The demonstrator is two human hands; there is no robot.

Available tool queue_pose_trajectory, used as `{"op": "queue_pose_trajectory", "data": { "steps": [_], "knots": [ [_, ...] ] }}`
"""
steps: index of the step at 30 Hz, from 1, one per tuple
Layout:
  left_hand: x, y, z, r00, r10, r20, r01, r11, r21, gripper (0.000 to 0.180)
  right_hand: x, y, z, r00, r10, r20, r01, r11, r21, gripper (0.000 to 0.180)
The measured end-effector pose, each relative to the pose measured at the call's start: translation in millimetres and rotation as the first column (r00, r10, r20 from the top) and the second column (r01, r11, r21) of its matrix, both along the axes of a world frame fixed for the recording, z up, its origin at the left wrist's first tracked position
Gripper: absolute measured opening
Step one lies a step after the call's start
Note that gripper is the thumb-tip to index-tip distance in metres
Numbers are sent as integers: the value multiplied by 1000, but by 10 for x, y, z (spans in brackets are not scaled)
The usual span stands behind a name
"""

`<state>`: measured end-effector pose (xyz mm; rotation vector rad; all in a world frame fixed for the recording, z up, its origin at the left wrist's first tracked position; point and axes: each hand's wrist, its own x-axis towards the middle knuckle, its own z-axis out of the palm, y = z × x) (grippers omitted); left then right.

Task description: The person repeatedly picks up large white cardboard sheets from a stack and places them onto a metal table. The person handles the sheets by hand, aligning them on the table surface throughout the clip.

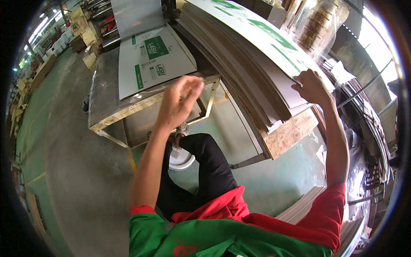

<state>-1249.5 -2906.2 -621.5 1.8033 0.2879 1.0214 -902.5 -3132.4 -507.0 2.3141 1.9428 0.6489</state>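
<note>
My right hand [314, 88] is closed on the near right corner of a white cardboard sheet with green print [257, 28]. That sheet bows up off the top of a tall stack of cardboard sheets [244, 64]. Empty, my left hand [182, 100] hangs in the air before the work table's near edge, its fingers loosely bent and the thumb apart. Beyond it, another printed white cardboard sheet [143, 60] lies flat on the table, apart from the hand. Its far end meets a grey metal plate [139, 17].
The metal-topped table [107, 81] has a wooden edge. A wooden board [293, 132] supports the stack. My feet are by a round white lid-like object [182, 159] under the table. More sheets [304, 203] stand low at the right, near plastic-wrapped goods [319, 25] and racks.
</note>
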Motion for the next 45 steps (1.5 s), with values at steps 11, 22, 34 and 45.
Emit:
{"op": "queue_pose_trajectory", "data": {
  "steps": [11,22,34,45],
  "knots": [
    [-120,-107,704,983,-144,111,182,808,-560,57,-2305,134,-163,900,415,136,-436,839,326,48],
    [-2854,-1337,-1106,885,412,-214,-449,640,-624,79,-1545,-1255,-2056,-18,377,-926,771,595,227,39],
    [-3165,-1825,-1740,788,428,-443,-612,467,-638,73,-1513,-1065,-3195,-111,-169,-979,505,839,-201,41],
    [-3022,-2427,-1681,527,569,-631,-845,427,-321,60,-1700,-1486,-3157,-363,-255,-896,560,709,-429,47]
  ]
}}
